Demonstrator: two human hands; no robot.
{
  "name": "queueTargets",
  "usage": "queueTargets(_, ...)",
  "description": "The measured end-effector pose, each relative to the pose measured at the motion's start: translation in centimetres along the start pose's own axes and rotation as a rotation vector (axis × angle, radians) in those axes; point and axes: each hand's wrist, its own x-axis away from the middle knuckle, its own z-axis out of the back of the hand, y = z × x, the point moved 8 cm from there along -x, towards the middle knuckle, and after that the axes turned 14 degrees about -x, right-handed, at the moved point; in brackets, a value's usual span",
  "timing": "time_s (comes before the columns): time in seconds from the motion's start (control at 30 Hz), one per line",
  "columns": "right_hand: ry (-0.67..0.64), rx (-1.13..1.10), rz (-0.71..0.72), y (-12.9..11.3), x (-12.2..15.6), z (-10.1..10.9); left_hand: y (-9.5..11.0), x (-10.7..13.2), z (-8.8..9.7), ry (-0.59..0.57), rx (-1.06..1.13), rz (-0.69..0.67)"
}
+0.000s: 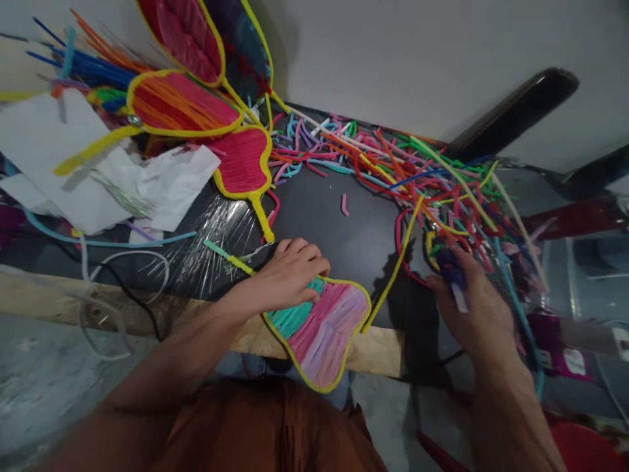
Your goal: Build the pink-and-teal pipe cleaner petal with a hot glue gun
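My left hand [295,272] lies over the narrow end of a petal-shaped piece [334,321] made of pipe cleaners, its fingers curled on the turquoise part. Pink and lilac strips fill the rest of the piece inside a yellow rim, and a yellow and green stem sticks out to the left. Its wide end overhangs the table's front edge. On the right, my right hand [472,301] is closed around a small tool with a dark purple handle [449,265]; its exact kind is unclear. A yellow pipe cleaner [398,262] stretches between the petal piece and the pile.
Loose coloured pipe cleaners [363,154] heap along the back of the dark table [314,210]. Finished yellow-rimmed shapes [187,105] lie at the back left, beside white paper [63,157] and thin silvery wires [216,242]. A black cable [132,295] hangs over the wooden edge.
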Motion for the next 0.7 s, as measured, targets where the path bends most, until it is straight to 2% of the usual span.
queueTargets(0.1,-0.05,0.109,0.103,0.3,-0.8,-0.8,0.1,-0.1,0.0,-0.019,0.009,-0.007)
queueTargets(0.17,-0.035,0.117,0.188,-0.8,-0.5,-0.8,0.2,-0.1,-0.1,-0.048,0.013,-0.001)
queueTargets(0.27,0.105,0.001,0.338,-4.8,0.9,-0.5,0.1,-0.2,-0.2,-0.077,0.023,0.015)
queueTargets(0.3,0.103,-0.081,0.386,-6.5,1.5,-1.1,0.1,-0.2,-0.1,-0.077,0.027,0.019)
queueTargets(0.37,-0.026,-0.216,0.485,-9.9,2.5,-3.6,0.1,-0.3,-0.1,-0.066,0.031,0.021)
queueTargets(0.43,-0.153,-0.263,0.458,-12.0,2.9,-6.4,0.1,-0.3,-0.1,-0.049,0.031,0.013)
queueTargets(0.5,-0.209,-0.253,0.389,-12.8,3.0,-8.2,0.1,-0.2,-0.2,-0.04,0.025,0.004)
queueTargets(0.57,-0.232,-0.239,0.338,-12.8,2.9,-9.0,0.1,-0.2,-0.3,-0.032,0.013,0.006)
queueTargets(0.7,-0.242,-0.218,0.302,-12.4,2.7,-9.1,0.1,-0.2,-0.3,0.007,-0.003,0.003)
